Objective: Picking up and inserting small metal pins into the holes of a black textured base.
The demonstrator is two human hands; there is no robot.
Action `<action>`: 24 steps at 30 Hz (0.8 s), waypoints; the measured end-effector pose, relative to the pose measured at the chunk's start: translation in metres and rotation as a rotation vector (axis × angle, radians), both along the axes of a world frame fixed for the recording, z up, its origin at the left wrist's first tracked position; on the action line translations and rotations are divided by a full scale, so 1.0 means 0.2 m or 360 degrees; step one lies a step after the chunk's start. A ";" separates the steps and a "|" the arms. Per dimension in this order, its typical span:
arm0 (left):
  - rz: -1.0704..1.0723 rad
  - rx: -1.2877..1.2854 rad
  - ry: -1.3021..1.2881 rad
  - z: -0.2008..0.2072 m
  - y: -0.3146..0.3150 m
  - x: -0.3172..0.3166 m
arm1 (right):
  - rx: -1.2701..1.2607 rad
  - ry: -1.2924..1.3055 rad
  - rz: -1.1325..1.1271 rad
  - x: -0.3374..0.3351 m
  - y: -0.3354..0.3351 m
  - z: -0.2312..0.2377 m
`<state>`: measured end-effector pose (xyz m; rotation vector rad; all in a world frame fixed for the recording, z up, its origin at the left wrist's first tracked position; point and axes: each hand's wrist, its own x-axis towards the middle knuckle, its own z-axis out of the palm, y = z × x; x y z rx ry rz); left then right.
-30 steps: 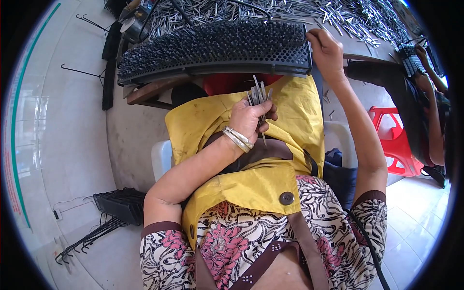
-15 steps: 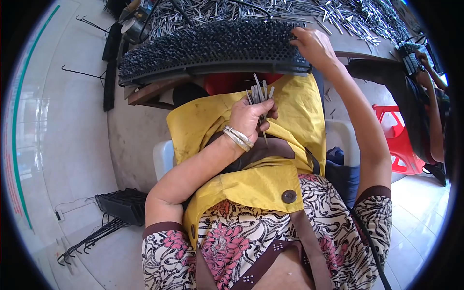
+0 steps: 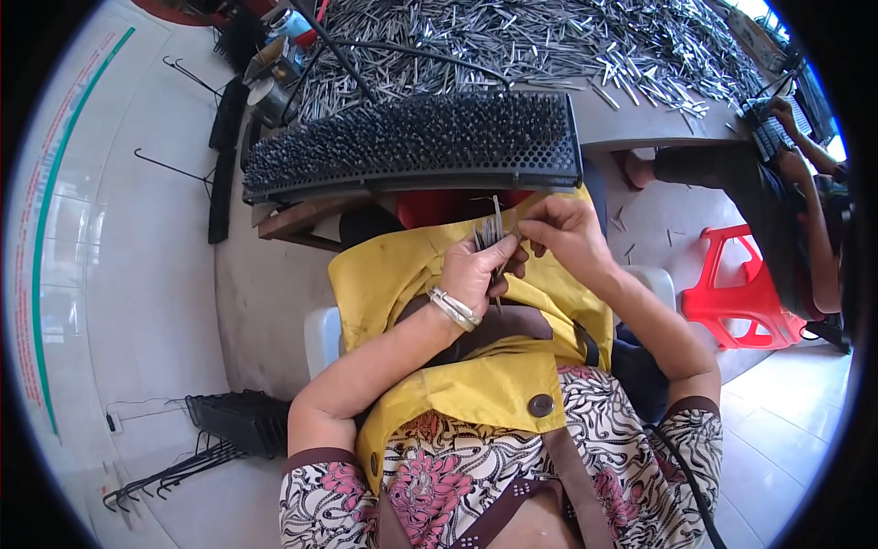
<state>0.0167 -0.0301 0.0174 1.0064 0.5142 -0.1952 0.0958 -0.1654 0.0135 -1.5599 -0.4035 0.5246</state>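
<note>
My left hand is closed around a bundle of thin grey metal strips, held over my yellow apron. Their ends stick up above the thumb, one standing taller than the others. Right beside the bundle, my right hand pinches with thumb and forefinger at one thin strip on its right side; the fingertips partly hide it. Just beyond both hands a long black rack full of holes leans on the table edge. Dark strips stand densely in most of its holes, while bare holes show along its near right part.
Loose grey strips cover the table behind the rack. A co-worker's hands are at another rack on the far right, near a red stool. Black racks with hooks lie at lower left; a metal can stands upper left.
My right hand has come down from the rack's right end to the bundle in my left hand. The rack and table appear lower in view; my left hand still grips the strips.
</note>
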 end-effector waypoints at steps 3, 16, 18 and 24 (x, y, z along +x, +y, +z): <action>0.0005 0.0003 -0.0014 -0.01 0.01 0.01 | 0.0112 0.0127 -0.0100 -0.02 0.00 0.01; -0.0483 -0.0256 0.0154 -0.13 0.08 -0.03 | -0.0229 -0.1105 -0.0943 0.48 -0.13 0.02; -0.0620 -0.0300 0.0079 -0.17 0.07 -0.04 | -0.0200 -0.1317 -0.0866 0.54 -0.12 0.01; -0.0809 -0.0325 0.0148 -0.20 0.08 -0.06 | -0.0304 -0.1720 -0.0711 0.59 -0.08 -0.03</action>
